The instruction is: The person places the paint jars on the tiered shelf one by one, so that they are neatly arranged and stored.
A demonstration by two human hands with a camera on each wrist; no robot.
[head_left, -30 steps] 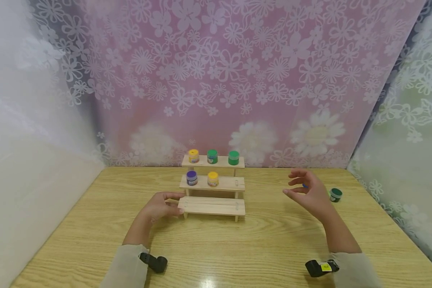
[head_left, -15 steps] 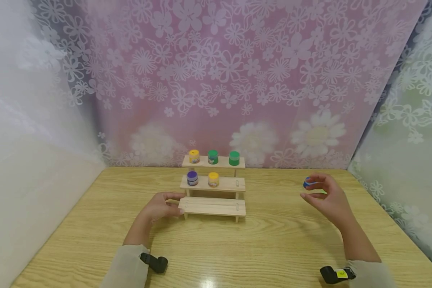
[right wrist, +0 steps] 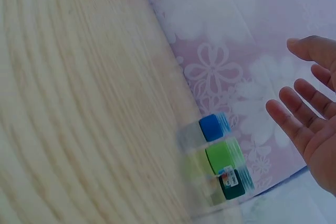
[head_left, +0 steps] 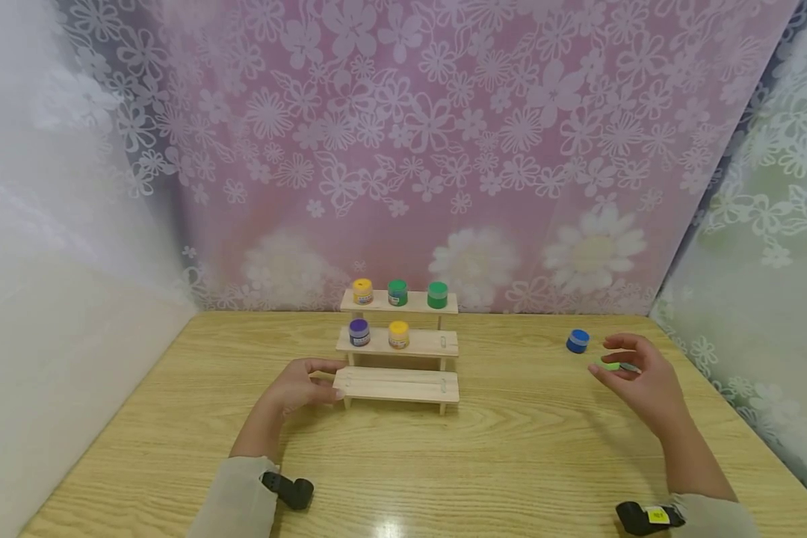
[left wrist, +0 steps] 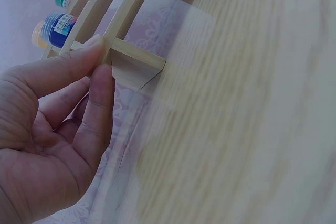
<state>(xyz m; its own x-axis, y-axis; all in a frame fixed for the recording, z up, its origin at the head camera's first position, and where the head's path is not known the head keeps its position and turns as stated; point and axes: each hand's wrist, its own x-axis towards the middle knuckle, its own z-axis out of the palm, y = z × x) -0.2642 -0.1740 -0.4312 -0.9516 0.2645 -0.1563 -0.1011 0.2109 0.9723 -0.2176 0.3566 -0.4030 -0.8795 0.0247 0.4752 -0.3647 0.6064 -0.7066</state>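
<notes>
One left hand [head_left: 302, 387] in a pinch on rack [head_left: 424, 342], right hand [head_left: 648, 387] spread near jars [right wrist: 222, 157]

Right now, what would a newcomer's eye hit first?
Likely the pale wooden three-tier stand, centre of the head view, with five round yellow, green and purple jars on its upper tiers, the left hand pinching its bottom tier. At right, the empty right hand hovers near a round blue jar, light-green jar and dark-green jar. Behind: pink floral backdrop.
</notes>
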